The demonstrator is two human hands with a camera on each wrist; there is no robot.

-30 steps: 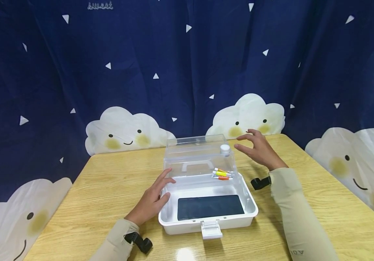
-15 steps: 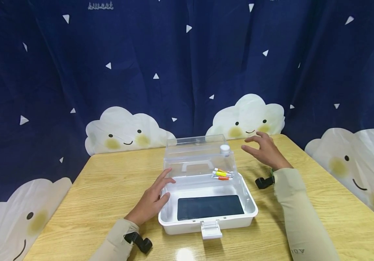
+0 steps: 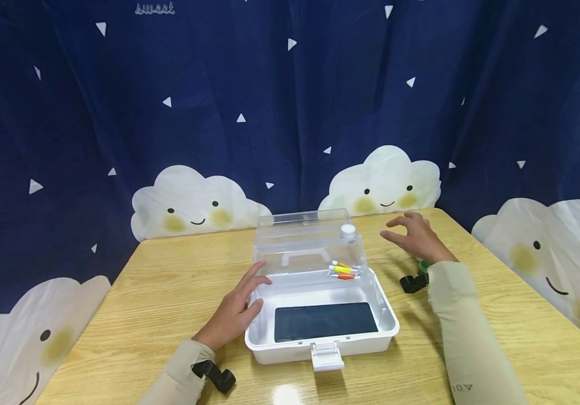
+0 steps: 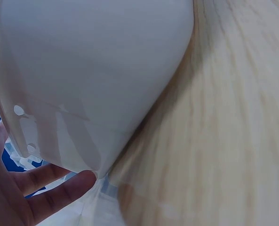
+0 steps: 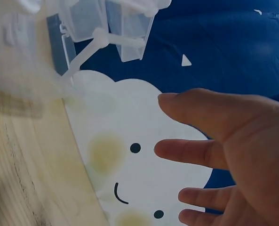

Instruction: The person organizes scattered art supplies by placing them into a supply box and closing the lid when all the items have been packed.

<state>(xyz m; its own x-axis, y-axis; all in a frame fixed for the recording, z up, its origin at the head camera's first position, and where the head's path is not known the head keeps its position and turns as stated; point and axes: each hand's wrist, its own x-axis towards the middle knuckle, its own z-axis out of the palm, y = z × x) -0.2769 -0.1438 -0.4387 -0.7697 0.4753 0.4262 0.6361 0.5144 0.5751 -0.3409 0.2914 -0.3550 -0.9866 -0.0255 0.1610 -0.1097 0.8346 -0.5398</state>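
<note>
A white storage box [image 3: 320, 350] stands on the table with its stepped clear trays [image 3: 307, 225] raised at the back. In its bottom lies a dark rectangular panel [image 3: 326, 322]. Small tubes [image 3: 342, 270] with yellow and orange labels lie in the lower tray, and a white-capped bottle [image 3: 348, 232] stands in the upper one. My left hand [image 3: 236, 310] rests at the box's left side, its fingertips touching the back corner in the left wrist view. Right of the trays, my right hand [image 3: 416, 236] hovers with thumb and fingers apart, holding nothing.
A small green-lidded thing [image 3: 423, 266] is partly hidden behind my right wrist. The box's white front latch [image 3: 327, 356] hangs down. Behind the wooden table [image 3: 178, 304] hangs a dark blue curtain [image 3: 219, 84] with clouds.
My right hand has drawn away from the trays, to the right and slightly downward. A green-lidded thing has come into sight by its wrist. The left hand and the box stay put.
</note>
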